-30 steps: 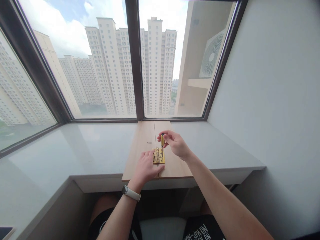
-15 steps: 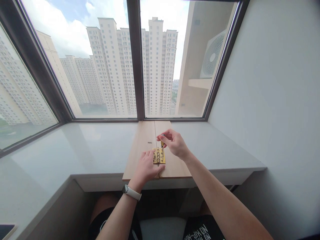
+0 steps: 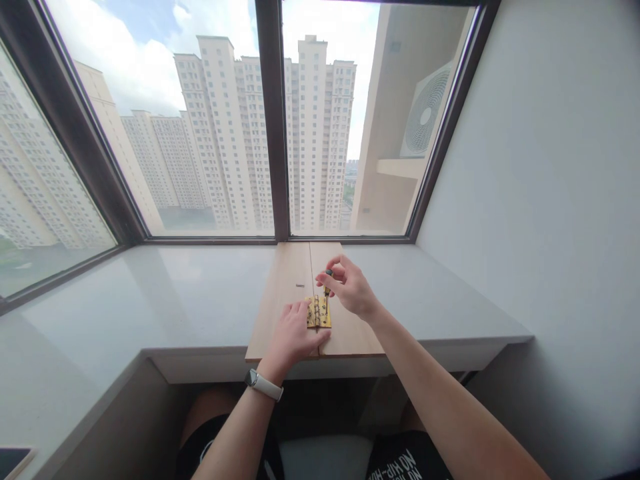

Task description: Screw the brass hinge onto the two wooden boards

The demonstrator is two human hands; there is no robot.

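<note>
The upper half of the frame is filled by a window with a dark brown frame (image 3: 274, 133), through which pale, many-storeyed tower blocks (image 3: 220, 120) and, at the upper right, a white outdoor fan unit (image 3: 425, 117) are seen. The right side is taken up by a plain pale wall (image 3: 540, 167). Below the window a glossy white worktop (image 3: 200, 300) is set, and the corner of a dark, flat, light-edged object (image 3: 13, 460) is cut off at the lower left. At lower centre, part of the worktop is covered by two pale wooden boards (image 3: 273, 317), laid side by side. A small, thin metal piece (image 3: 300, 285) is left on the left-hand board, beyond the left hand.

A brass-coloured rectangular metal hinge (image 3: 317, 311) is laid open across the seam, between the hands. Its left edge is partly covered by the spread fingers of the left hand (image 3: 294, 330), whose thumb is stretched along its near edge; a white-strapped watch (image 3: 265, 385) is worn on that wrist. A small screwdriver with a yellow-and-dark handle (image 3: 327, 287) is gripped upright in the fingertips of the right hand (image 3: 350, 288), its shaft pointed down at the hinge's right leaf. Whether its tip is seated in a screw cannot be told.
</note>
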